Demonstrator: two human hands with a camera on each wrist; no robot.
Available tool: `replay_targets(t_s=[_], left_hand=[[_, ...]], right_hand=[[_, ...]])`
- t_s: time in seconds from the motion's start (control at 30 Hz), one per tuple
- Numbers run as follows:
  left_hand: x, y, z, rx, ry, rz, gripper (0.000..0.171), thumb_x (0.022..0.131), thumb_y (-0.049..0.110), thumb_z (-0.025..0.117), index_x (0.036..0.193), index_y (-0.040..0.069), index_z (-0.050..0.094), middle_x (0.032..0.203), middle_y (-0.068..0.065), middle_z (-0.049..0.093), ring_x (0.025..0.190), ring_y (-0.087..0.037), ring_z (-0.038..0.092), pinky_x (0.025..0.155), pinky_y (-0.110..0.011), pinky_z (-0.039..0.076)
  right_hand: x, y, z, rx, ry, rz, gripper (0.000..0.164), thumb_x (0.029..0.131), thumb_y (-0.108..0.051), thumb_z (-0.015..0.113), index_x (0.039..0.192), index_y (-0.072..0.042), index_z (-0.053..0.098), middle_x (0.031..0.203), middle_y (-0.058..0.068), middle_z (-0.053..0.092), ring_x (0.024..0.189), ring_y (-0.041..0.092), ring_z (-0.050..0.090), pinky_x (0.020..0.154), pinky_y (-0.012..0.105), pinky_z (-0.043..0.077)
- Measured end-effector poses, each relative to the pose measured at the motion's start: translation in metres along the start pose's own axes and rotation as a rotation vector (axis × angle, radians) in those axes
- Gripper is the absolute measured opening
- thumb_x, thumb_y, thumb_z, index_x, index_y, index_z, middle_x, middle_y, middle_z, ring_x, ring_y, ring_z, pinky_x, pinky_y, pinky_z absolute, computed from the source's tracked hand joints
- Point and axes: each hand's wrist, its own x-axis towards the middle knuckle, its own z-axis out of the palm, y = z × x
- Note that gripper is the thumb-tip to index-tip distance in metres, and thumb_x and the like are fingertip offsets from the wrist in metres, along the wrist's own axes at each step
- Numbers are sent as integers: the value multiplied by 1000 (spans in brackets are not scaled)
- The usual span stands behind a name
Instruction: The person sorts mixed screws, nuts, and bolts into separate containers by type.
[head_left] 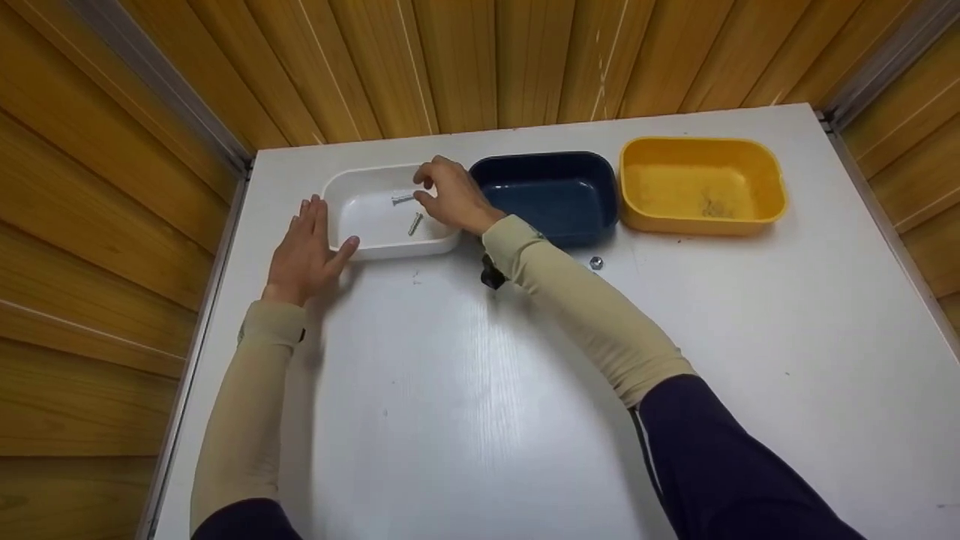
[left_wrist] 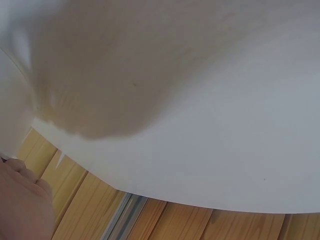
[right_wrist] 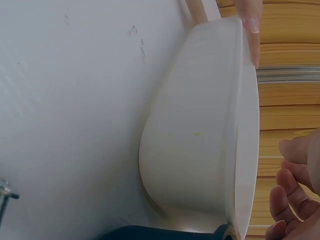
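A white tray (head_left: 390, 250) holds two small bolts; one bolt (head_left: 415, 223) lies slanted, and another bolt (head_left: 403, 199) points toward the right thumb. My left hand (head_left: 304, 251) rests against the tray's left side, fingers straight and thumb spread along the front rim. Over the tray's right end hovers my right hand (head_left: 454, 196), fingers loosely bent, thumb and forefinger apart. From the right wrist view, those fingers (right_wrist: 287, 180) stand above the tray rim, and nothing shows between them. Only knuckles of the left hand (left_wrist: 25, 200) appear in the left wrist view.
Right of the white tray stands a dark blue tray (head_left: 547, 199), then a yellow tray (head_left: 701, 223) with small specks inside. A hex nut (head_left: 596, 262) lies on the white table (head_left: 420, 405) before the blue tray. Wooden panels (head_left: 465, 67) enclose the table.
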Motion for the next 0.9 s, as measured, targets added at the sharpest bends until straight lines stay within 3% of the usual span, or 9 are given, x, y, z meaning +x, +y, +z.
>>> replay_targets(t_s=[0.3, 0.43, 0.73, 0.9], left_hand=[[-2, 0, -4, 1, -25, -15, 106, 105, 73, 37, 169, -6, 6, 178, -25, 7, 167, -41, 5, 135, -52, 9], [-1, -1, -3, 8, -39, -24, 106, 105, 74, 36, 169, -5, 5, 178, -24, 6, 167, -40, 4, 135, -52, 9], [0, -1, -1, 1, -34, -22, 108, 104, 75, 36, 169, -5, 5, 178, -25, 8, 167, -40, 5, 135, -52, 10], [0, -1, 0, -5, -25, -19, 106, 105, 73, 38, 169, -5, 6, 178, -25, 8, 167, -40, 6, 135, -53, 10]], right_hand=[[-12, 0, -12, 1, -13, -60, 27, 104, -17, 70, 125, -1, 74, 117, 20, 69, 109, 34, 65, 91, 38, 50], [-19, 0, -17, 9, -46, -74, 28, 104, -18, 70, 127, -1, 74, 119, 20, 69, 105, 30, 64, 88, 36, 51], [-36, 1, -25, 27, -88, -102, 31, 105, -19, 68, 130, -1, 72, 125, 19, 69, 112, 35, 65, 92, 39, 53], [-48, 4, -28, 21, -81, -148, 30, 105, -19, 69, 129, -1, 72, 124, 20, 69, 110, 32, 65, 91, 39, 54]])
